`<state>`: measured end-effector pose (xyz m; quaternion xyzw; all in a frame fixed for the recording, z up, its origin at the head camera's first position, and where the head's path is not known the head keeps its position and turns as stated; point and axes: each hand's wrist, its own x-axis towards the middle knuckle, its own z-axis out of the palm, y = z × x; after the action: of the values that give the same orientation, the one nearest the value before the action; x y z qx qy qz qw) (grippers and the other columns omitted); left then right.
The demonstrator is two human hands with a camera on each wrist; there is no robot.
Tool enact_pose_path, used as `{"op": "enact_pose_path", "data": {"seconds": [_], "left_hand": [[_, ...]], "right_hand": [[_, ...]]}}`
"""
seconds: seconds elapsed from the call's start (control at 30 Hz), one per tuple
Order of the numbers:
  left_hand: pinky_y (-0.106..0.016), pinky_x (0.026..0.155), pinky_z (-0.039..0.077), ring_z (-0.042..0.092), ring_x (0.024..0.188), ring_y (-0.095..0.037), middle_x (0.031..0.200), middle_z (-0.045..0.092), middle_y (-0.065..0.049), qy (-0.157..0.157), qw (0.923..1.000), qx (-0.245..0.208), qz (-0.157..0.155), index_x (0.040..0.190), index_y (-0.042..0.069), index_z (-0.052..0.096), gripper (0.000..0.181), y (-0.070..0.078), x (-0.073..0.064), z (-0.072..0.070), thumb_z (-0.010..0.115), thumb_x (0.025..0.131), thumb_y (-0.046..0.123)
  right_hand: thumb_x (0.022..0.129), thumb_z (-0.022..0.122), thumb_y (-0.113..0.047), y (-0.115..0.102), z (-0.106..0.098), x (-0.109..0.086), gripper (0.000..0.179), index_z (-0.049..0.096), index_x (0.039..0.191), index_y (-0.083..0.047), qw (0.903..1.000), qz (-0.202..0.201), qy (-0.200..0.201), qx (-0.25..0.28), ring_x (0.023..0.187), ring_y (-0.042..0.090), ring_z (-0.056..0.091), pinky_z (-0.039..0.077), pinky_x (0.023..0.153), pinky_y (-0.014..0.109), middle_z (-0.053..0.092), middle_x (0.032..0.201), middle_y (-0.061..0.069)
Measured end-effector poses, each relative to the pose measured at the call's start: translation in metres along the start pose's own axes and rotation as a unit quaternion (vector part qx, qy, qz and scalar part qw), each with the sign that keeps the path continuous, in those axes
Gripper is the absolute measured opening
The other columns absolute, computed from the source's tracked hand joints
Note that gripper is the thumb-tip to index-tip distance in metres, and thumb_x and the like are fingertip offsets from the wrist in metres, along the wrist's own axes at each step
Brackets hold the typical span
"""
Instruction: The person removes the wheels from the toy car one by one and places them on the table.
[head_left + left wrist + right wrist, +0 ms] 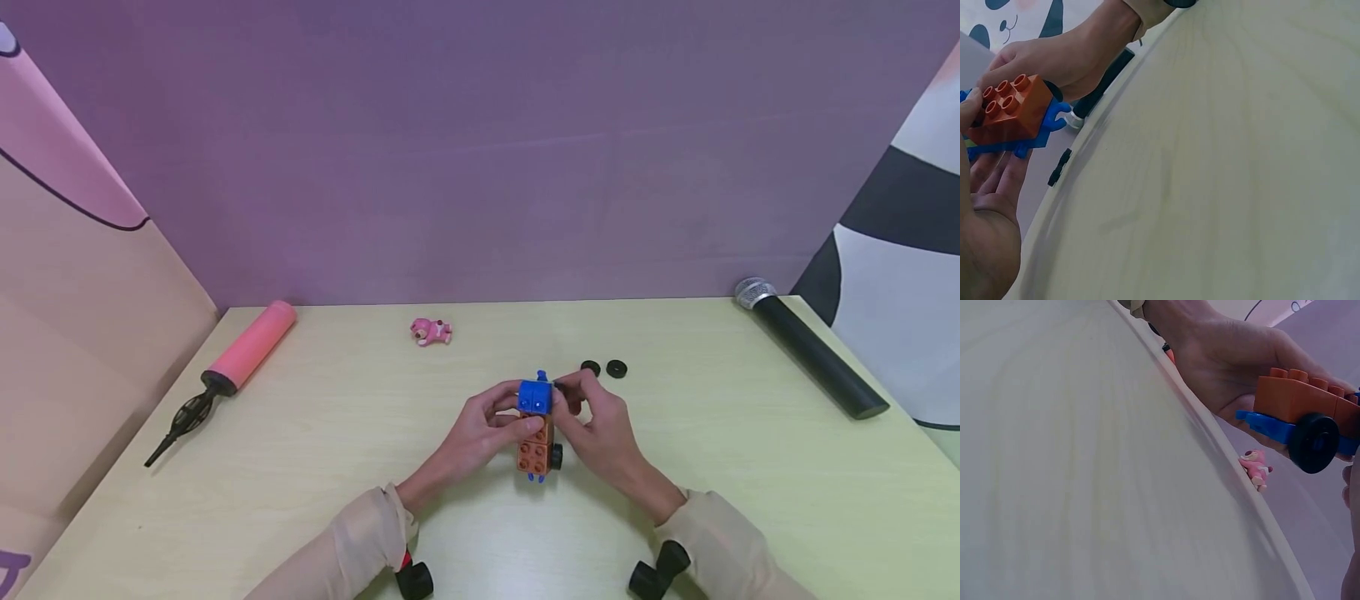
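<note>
In the head view my left hand (476, 433) grips a small toy brick car (534, 458), thumb across its studded orange bricks. A blue brick (535, 398) tops the far end. Beneath is a blue base (1275, 428) with small hooks at its end, seen in the right wrist view. One black wheel (1314, 444) sits on the near right side. My right hand (607, 429) pinches a small black wheel (558, 386) against the car's far right side, mostly hidden by the fingertips. Two loose black wheels (617, 369) lie just beyond that hand.
A pink toy bear (431, 332) lies on the pale wooden table (337, 367) toward the back. At the left is a pink hand pump (251, 347) with a black nozzle. A black microphone (817, 354) lies along the right edge. A purple panel (480, 167) stands behind the table.
</note>
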<state>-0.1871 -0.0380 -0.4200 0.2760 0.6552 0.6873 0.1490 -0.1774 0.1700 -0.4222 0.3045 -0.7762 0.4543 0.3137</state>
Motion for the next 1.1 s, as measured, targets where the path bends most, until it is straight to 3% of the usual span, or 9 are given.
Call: {"op": "enact_pose_path", "data": {"seconds": [0.17,0.43,0.53,0.73,0.9,1.1], "left_hand": [[-0.037,0.093,0.056,0.070,0.104,-0.026,0.129,0.067,-0.016,0.001,1.0000,0.008,0.000,0.148,0.005,0.051,0.055,0.0011,0.0005,0.0003,0.068,0.101,0.029],[-0.038,0.093,0.056,0.070,0.104,-0.027,0.130,0.067,-0.016,0.011,0.9999,0.001,0.012,0.147,0.004,0.052,0.057,0.0016,0.0020,-0.0005,0.069,0.101,0.032],[-0.038,0.093,0.056,0.071,0.104,-0.027,0.130,0.067,-0.017,0.012,0.9998,-0.006,0.013,0.147,0.004,0.052,0.057,0.0020,0.0020,0.0001,0.070,0.100,0.033],[-0.038,0.094,0.056,0.071,0.104,-0.027,0.128,0.068,-0.017,0.014,0.9998,-0.008,0.010,0.146,0.003,0.052,0.058,0.0021,0.0011,0.0000,0.070,0.100,0.032],[-0.037,0.093,0.057,0.071,0.104,-0.026,0.127,0.068,-0.017,0.009,0.9999,-0.004,0.012,0.146,0.002,0.052,0.059,0.0026,0.0008,0.0006,0.071,0.100,0.033],[-0.036,0.094,0.056,0.071,0.105,-0.026,0.129,0.067,-0.019,0.001,0.9999,0.008,0.014,0.147,0.002,0.051,0.061,0.0018,0.0002,0.0006,0.070,0.100,0.036]], "right_hand": [[0.089,0.060,0.009,-0.0025,-0.0010,0.0001,0.021,0.059,0.109,0.002,0.9999,0.006,-0.006,-0.008,0.072,0.012,0.056,0.047,0.059,0.023,0.065,0.085,0.000],[0.100,0.056,0.007,-0.0071,0.0005,-0.0042,0.021,0.055,0.120,0.003,0.9908,0.109,-0.020,0.078,0.089,0.012,0.062,0.048,0.081,0.023,0.066,0.099,0.003],[0.102,0.055,0.006,-0.0058,0.0011,-0.0057,0.019,0.053,0.121,0.004,0.9880,0.122,-0.023,0.092,0.089,0.012,0.063,0.049,0.083,0.022,0.066,0.099,0.004],[0.098,0.056,0.012,-0.0064,0.0012,-0.0042,0.020,0.056,0.117,0.004,0.9933,0.091,-0.013,0.069,0.077,0.010,0.066,0.053,0.073,0.021,0.069,0.088,0.004],[0.092,0.059,0.014,-0.0069,0.0003,-0.0018,0.024,0.057,0.113,0.002,0.9981,0.043,0.000,0.044,0.069,0.010,0.055,0.042,0.059,0.022,0.063,0.080,0.000],[0.088,0.061,0.011,-0.0031,-0.0010,-0.0011,0.024,0.056,0.109,0.002,0.9999,0.004,0.002,0.014,0.070,0.011,0.052,0.042,0.058,0.025,0.059,0.081,0.000]]}}
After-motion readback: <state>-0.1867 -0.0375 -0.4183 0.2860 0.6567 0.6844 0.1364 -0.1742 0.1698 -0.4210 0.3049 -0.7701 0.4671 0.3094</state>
